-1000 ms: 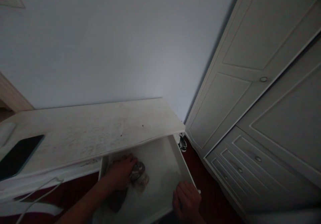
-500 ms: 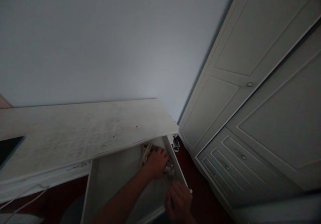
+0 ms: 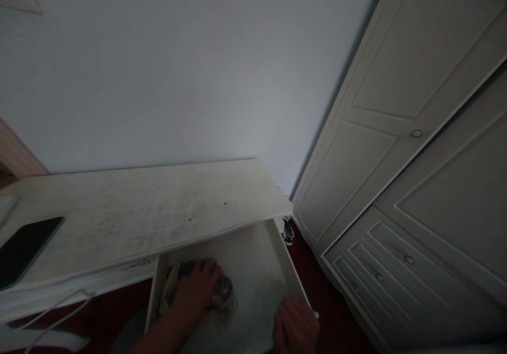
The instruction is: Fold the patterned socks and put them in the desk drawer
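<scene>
A pulled-out white drawer (image 3: 257,259) is below me, under the desk top. Inside it, at the left, my left hand (image 3: 200,282) presses down on a crumpled tan and dark cloth (image 3: 225,290), its fingers curled round the bundle. Motion blurs the cloth a little. Over the drawer's front right corner, my right hand (image 3: 295,325) is closed on the edge of the drawer front; its fingertips are partly hidden.
The white desk top (image 3: 158,201) shows dark smudges and specks. On it at the left lies a dark flat tablet-like object (image 3: 27,248). A white cable (image 3: 55,311) hangs below. White cupboards (image 3: 356,174) stand at the right, with a shoe (image 3: 288,232) on the red floor.
My left hand has carried the cloth from the drawer's back right to its left side. The right hand stays at the front corner. The view has shifted slightly left.
</scene>
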The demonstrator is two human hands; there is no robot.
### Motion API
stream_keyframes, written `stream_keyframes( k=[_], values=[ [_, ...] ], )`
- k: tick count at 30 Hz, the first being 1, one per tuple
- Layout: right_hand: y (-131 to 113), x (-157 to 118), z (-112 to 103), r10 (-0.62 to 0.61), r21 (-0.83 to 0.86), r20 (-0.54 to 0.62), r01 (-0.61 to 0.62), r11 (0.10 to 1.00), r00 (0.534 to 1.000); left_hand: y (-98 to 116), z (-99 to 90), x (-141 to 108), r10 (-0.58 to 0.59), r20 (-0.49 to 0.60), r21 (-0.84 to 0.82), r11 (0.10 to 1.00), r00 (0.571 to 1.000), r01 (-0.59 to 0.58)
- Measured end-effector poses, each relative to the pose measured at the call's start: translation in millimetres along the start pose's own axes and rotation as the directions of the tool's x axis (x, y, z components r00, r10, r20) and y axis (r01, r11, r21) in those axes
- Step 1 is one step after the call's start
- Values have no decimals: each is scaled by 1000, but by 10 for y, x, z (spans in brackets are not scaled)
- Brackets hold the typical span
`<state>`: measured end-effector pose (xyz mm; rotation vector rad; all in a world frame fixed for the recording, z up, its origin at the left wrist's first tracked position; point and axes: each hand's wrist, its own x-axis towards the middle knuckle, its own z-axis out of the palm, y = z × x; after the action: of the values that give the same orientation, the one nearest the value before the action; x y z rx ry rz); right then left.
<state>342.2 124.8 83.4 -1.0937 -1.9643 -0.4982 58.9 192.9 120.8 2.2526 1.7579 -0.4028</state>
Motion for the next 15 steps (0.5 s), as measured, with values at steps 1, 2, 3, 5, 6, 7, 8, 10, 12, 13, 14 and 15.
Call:
stream_keyframes(
  k=[1,2,3,5,6,7,8,10,12,13,14,15],
  values=[
    [1,-1,2,-1,9,-6,1,1000,1000,-98,-69,22,-73,-42,12,997,996,74],
    [1,0,3,0,18,-7,0,1000,1000,-168,-142,58,-124,-77,14,992,989,125],
    [0,4,3,1,27,-8,-1,1000,1000,-209,-214,108,-148,-108,13,989,983,150],
    [-5,19,-1,6,31,-15,-6,999,1000,-192,-345,244,-138,-152,5,990,979,140],
    [-8,28,-4,9,27,-18,-9,1000,1000,-135,-400,324,-109,-173,3,994,979,111],
    [-11,39,-8,9,23,-21,-9,1000,1000,-47,-445,406,-70,-189,2,997,979,72],
    [-14,49,-11,10,20,-23,-9,1000,1000,66,-479,485,-27,-204,0,1000,979,28],
    [-19,71,-19,11,20,-20,-11,1000,1000,351,-503,602,72,-222,-7,997,972,-75],
    [-20,88,-27,8,18,-14,-8,1000,1000,662,-461,630,202,-207,-16,978,957,-210],
    [-19,94,-30,5,12,-18,-5,1000,1000,805,-416,605,279,-191,-20,957,941,-288],
    [-18,97,-34,1,3,-20,-1,1000,1000,930,-362,556,354,-170,-25,931,920,-363],
    [-15,95,-36,-4,-4,-21,4,1000,1000,1028,-303,487,421,-144,-35,902,896,-429]
  ],
)
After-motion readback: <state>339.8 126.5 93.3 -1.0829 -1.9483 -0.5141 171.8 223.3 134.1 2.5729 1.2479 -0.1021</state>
